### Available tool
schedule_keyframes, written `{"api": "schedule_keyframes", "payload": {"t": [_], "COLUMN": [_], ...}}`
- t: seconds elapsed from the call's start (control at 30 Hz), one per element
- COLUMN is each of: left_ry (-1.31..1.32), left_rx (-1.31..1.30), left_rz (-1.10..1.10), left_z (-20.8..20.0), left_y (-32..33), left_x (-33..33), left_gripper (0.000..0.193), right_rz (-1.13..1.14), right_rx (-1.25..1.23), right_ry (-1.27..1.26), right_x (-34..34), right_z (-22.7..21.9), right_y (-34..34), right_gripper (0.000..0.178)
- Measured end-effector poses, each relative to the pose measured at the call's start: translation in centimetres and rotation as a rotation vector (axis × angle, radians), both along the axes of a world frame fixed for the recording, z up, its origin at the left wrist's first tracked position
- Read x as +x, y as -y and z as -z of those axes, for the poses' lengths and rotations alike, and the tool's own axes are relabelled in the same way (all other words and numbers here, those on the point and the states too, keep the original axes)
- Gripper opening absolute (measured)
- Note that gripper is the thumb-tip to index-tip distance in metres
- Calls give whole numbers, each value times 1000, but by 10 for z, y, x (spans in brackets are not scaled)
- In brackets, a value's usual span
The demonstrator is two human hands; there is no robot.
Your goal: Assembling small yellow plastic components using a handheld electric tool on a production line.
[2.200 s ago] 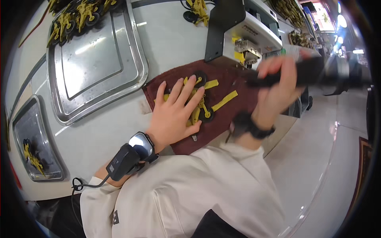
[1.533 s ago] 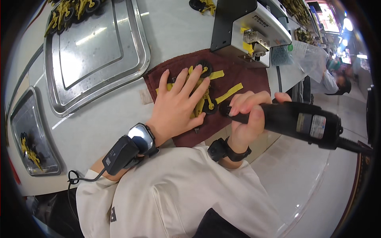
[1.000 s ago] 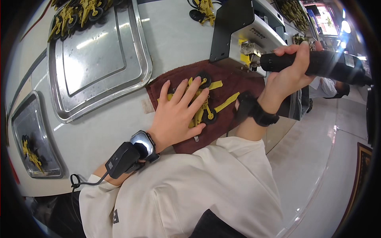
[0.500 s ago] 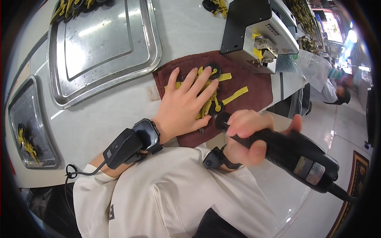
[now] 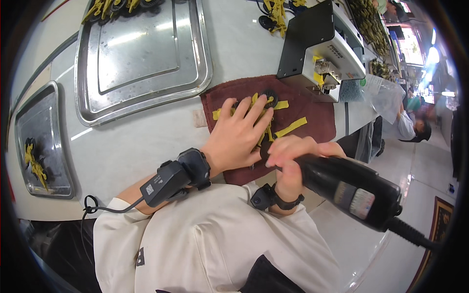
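Right of centre, the right hand (image 5: 298, 155) presses its grip around a black corded power tool (image 5: 344, 188). Mid-frame, the left hand (image 5: 236, 131) rests, grip spread, over a yellow model bike (image 5: 266, 133), mostly covered, one black treaded wheel (image 5: 270, 99) showing, on maroon cloth (image 5: 312, 108). Farther, upper left, a metal tray (image 5: 139, 56) sits on the counter (image 5: 124, 154).

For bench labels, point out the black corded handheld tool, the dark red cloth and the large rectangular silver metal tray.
Black corded handheld tool (image 5: 336, 178), head view: middle of its casing.
Dark red cloth (image 5: 299, 107), head view: bare fabric.
Large rectangular silver metal tray (image 5: 141, 56), head view: bare bottom surface.
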State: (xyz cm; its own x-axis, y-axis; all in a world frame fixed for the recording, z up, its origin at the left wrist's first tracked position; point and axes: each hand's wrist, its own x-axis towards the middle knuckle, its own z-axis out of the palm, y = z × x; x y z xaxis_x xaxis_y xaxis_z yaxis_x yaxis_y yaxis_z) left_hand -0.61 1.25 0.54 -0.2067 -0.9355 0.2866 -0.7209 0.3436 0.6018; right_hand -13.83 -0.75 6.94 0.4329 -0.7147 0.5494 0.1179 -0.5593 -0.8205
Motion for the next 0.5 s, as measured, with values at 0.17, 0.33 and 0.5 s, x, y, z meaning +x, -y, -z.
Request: {"api": "schedule_keyframes", "payload": {"t": [0.17, 0.33, 0.5], "left_ry": [-69, -52, 35], "left_rx": [-65, 7, 103], "left_rz": [-16, 31, -34], "left_z": [-21, -41, -52], "left_y": [-7, -14, -35], "left_x": [6, 19, 60], "left_gripper": [73, 69, 63], "right_rz": [53, -85, 62], "right_rx": [62, 302, 311], "right_ry": [362, 574, 774], "right_x": [3, -11, -38], "right_z": [-24, -37, -49], "right_y": [1, 15, 36], "right_gripper": [82, 72, 63]}}
